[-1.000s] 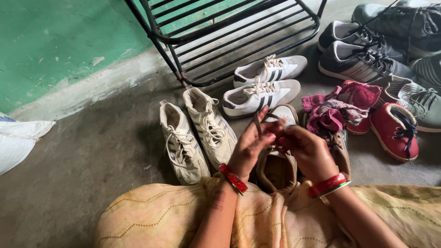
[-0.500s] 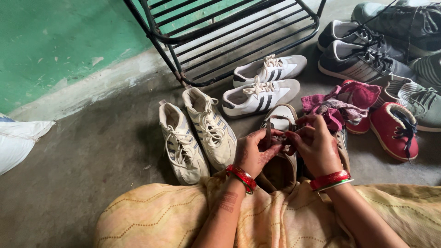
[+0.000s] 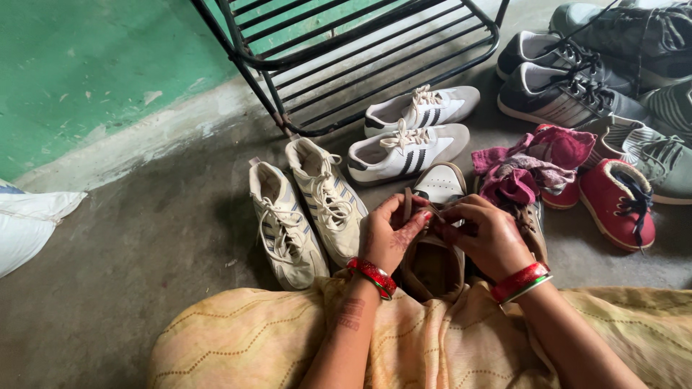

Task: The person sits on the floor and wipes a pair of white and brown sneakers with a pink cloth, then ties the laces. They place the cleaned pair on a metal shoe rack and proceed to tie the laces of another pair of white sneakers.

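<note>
A white and brown shoe [image 3: 437, 216] stands on the floor in front of my lap, toe pointing away. My left hand [image 3: 389, 232] pinches one brown lace end above the shoe's opening. My right hand [image 3: 484, 238] grips the other lace end over the tongue. Both wrists wear red bangles. The fingers cover most of the lacing. Part of a second brown shoe [image 3: 533, 225] shows just behind my right hand.
A cream pair of sneakers [image 3: 306, 207] lies to the left, a white striped pair [image 3: 411, 137] beyond. Pink cloth [image 3: 530, 169] covers red shoes [image 3: 621, 205] at right, with grey sneakers [image 3: 569, 90] behind. A black metal rack [image 3: 346, 57] stands at top. A white sack [image 3: 29, 220] lies far left.
Both hands have kept working the brown laces: they dropped close onto the shoe half a second ago and have now drawn back slightly, with the left fingers spread again.
</note>
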